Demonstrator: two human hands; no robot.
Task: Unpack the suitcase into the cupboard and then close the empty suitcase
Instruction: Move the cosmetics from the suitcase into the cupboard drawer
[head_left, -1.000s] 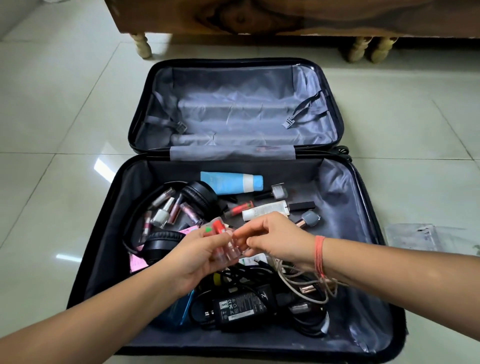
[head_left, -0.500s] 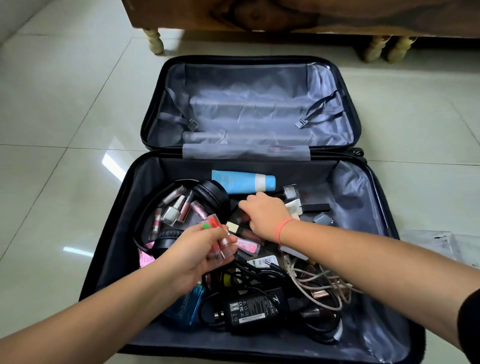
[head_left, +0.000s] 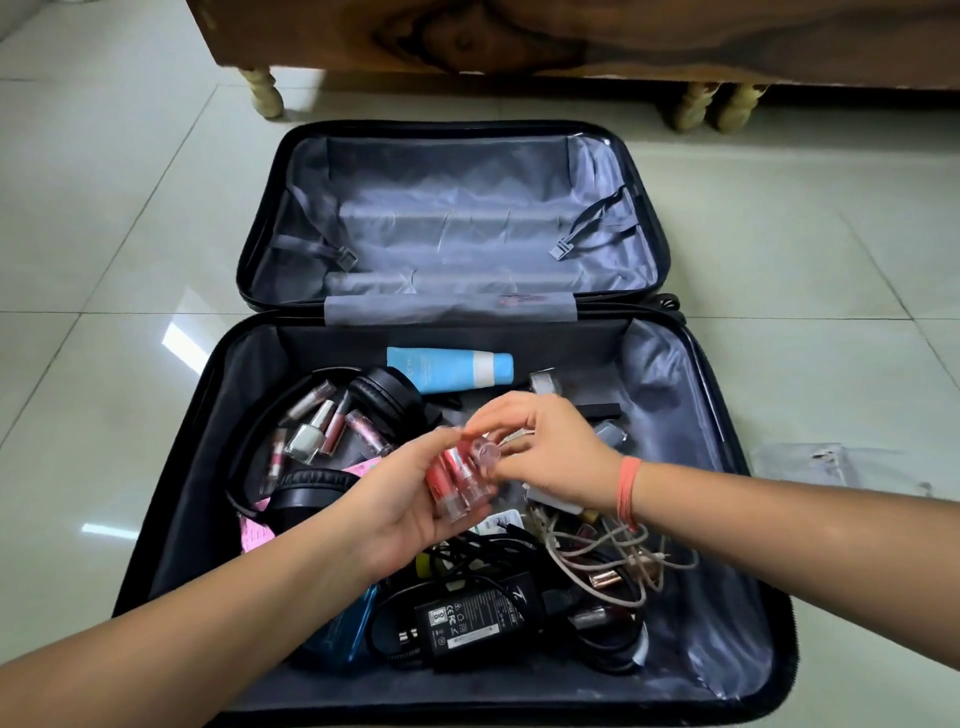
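A black suitcase (head_left: 727, 519) lies open on the tiled floor, its grey-lined lid (head_left: 457, 218) flat at the far side. My left hand (head_left: 400, 514) grips a bundle of small red and clear lip-gloss tubes (head_left: 457, 480) above the near half. My right hand (head_left: 550, 452) pinches one more clear-capped tube against the top of that bundle. Below them lie a blue tube (head_left: 452, 368), black headphones (head_left: 387, 397), more gloss tubes and a nail polish bottle (head_left: 306, 441), a black power adapter (head_left: 483, 621) and tangled beige cables (head_left: 613, 556).
A dark wooden cupboard (head_left: 519, 36) on pale turned legs stands just beyond the lid. A clear plastic pouch (head_left: 810, 470) lies on the floor to the right of the suitcase. Glossy white tiles surround the case.
My right hand went to the far items in the suitcase, picked up a small tube and came back to the bundle in my left hand. The view has moved closer.
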